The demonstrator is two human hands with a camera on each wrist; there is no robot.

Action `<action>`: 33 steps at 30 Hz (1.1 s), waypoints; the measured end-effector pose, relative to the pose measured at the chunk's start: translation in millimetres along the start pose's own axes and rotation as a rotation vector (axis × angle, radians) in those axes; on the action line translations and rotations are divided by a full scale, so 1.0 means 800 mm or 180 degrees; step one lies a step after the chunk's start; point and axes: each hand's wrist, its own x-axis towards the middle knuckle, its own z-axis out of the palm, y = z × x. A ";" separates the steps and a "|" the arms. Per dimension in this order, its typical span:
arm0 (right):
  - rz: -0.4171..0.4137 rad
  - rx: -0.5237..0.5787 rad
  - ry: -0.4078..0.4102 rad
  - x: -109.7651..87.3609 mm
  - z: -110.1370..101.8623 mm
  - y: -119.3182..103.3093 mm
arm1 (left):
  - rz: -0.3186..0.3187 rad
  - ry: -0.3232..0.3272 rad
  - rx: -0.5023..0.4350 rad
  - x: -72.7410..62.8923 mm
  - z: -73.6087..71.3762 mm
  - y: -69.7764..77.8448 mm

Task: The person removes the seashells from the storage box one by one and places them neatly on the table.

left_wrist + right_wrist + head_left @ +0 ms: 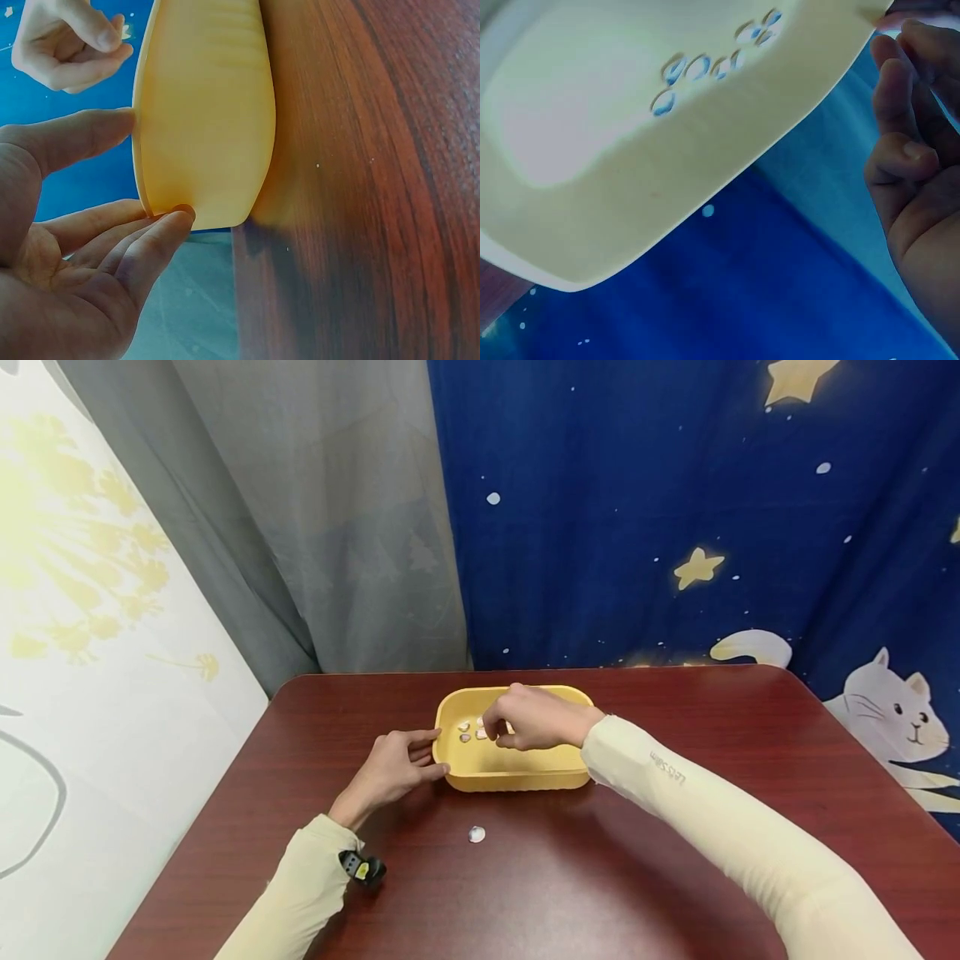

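Observation:
A yellow box (517, 782) stands on the table, with several small seashells (697, 67) on its floor. My left hand (393, 766) holds the box's left end, thumb at the front corner. In the left wrist view its fingertips (180, 217) lie against the box's end wall. Over the box hovers my right hand (532, 718), fingers bent downward. A small pale shell (125, 31) shows between its thumb and fingertip in the left wrist view; the right wrist view hides it. A single loose shell (477, 834) lies in front of the box.
The dark red wooden table (675, 877) extends around the box. Behind it hang a grey curtain (360, 527) and a blue starry curtain (600, 527). A white patterned panel (90, 693) is on the left. A black wrist device (362, 868) sits on the left sleeve.

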 end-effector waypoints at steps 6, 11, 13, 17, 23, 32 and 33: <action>0.0303 0.0008 -0.0100 0.007 0.000 0.016 | -0.0059 0.0001 0.0034 -0.001 0.000 0.000; 0.0444 0.0008 -0.0160 0.009 0.002 0.032 | -0.0074 0.0006 0.0018 -0.003 0.001 0.001; 0.0489 0.0019 -0.0192 0.010 0.004 0.037 | -0.0065 0.0011 0.0012 -0.004 0.001 0.002; 0.0608 -0.0010 -0.0334 0.013 0.008 0.046 | -0.0053 0.0013 0.0016 -0.005 0.001 0.003; 0.0797 -0.0112 -0.0556 0.022 0.019 0.056 | -0.0027 0.0017 0.0033 -0.005 0.000 0.002; 0.0952 -0.0100 -0.0672 0.035 0.027 0.060 | -0.0065 0.0012 0.0034 -0.006 0.001 0.002; 0.0968 -0.0109 -0.0681 0.036 0.028 0.061 | -0.0076 0.0016 0.0032 -0.006 0.001 0.002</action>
